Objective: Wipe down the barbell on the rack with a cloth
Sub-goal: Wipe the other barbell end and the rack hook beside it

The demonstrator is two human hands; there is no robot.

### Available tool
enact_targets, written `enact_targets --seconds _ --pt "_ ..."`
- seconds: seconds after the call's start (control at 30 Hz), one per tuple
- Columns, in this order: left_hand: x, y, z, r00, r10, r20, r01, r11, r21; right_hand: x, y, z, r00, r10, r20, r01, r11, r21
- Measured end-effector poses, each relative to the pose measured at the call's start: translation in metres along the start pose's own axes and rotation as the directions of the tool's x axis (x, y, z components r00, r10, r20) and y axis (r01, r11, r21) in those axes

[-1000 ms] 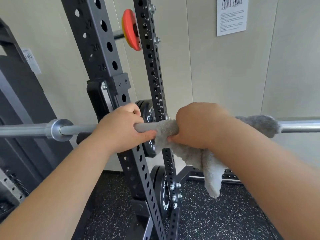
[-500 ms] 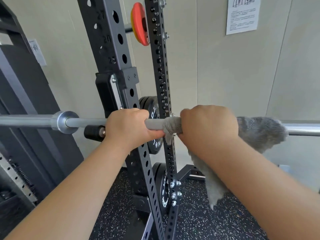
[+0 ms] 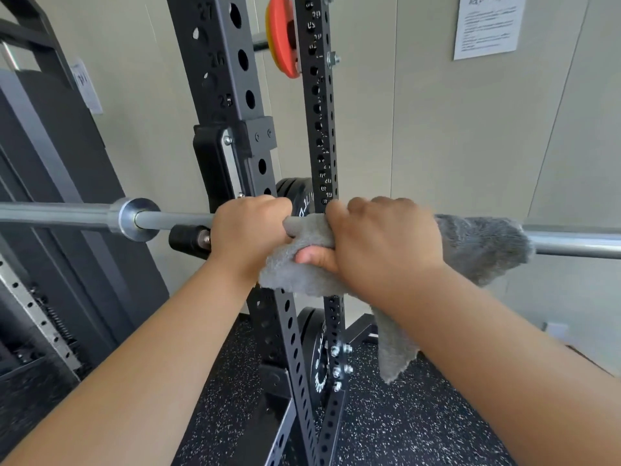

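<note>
**Fingers (image 3: 268,205) curled over barbell (image 3: 67,213) and cloth (image 3: 484,245)**

Centre-left of the frame, the left hand (image 3: 247,235) wraps its fingers over the bare barbell, which lies level across the middle of the frame on the black rack (image 3: 232,79). Just to its right, the right hand (image 3: 386,247) grips the grey cloth around the bar, thumb underneath. Cloth ends hang below the bar and spill rightward along it. An orange plate (image 3: 280,38) sits at top centre.
</note>
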State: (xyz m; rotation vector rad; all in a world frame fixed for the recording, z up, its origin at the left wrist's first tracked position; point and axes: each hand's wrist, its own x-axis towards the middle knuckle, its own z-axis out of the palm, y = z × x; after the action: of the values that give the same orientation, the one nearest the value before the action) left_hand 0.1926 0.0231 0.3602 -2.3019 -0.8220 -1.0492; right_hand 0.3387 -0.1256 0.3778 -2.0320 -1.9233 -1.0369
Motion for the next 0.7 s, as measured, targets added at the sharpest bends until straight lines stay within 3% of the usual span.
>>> enact_targets --seconds 0.1,0.23,0.33,0.43,0.5,0.57,0.7 --pt "-0.003 0.007 -0.003 0.996 0.002 -0.086 -0.005 0.999 -0.037 -0.002 0.007 -0.001 1.000 0.003 -0.029 -0.002 1.000 0.031" --pt "-0.002 0.008 -0.003 0.996 -0.001 -0.095 0.002 1.000 0.007 -0.001 0.037 -0.015 0.969 0.142 0.201 -0.185 0.959 0.214" --pt "-0.002 0.005 0.002 0.995 -0.014 -0.099 0.016 1.000 0.015 0.013 0.026 -0.006 0.987 0.162 0.022 -0.163 0.964 0.212" --pt "-0.002 0.005 0.000 0.998 -0.023 -0.051 0.023 1.000 0.001 0.025 0.011 -0.011 0.993 0.087 0.082 -0.109 0.937 0.332" --pt "-0.002 0.002 -0.003 1.000 -0.011 -0.013 0.011 1.000 -0.003 0.023 0.019 -0.014 0.990 -0.004 0.140 -0.037 0.955 0.293" --pt "-0.003 0.000 -0.005 1.000 0.022 0.011 -0.022 0.999 -0.030 0.009 0.033 -0.017 0.983 0.022 0.185 -0.065 0.971 0.231" --pt "-0.003 -0.002 -0.005 0.999 0.039 -0.022 -0.040 0.997 -0.070 -0.010 0.031 -0.019 0.994 0.099 0.045 -0.103 0.991 0.085"
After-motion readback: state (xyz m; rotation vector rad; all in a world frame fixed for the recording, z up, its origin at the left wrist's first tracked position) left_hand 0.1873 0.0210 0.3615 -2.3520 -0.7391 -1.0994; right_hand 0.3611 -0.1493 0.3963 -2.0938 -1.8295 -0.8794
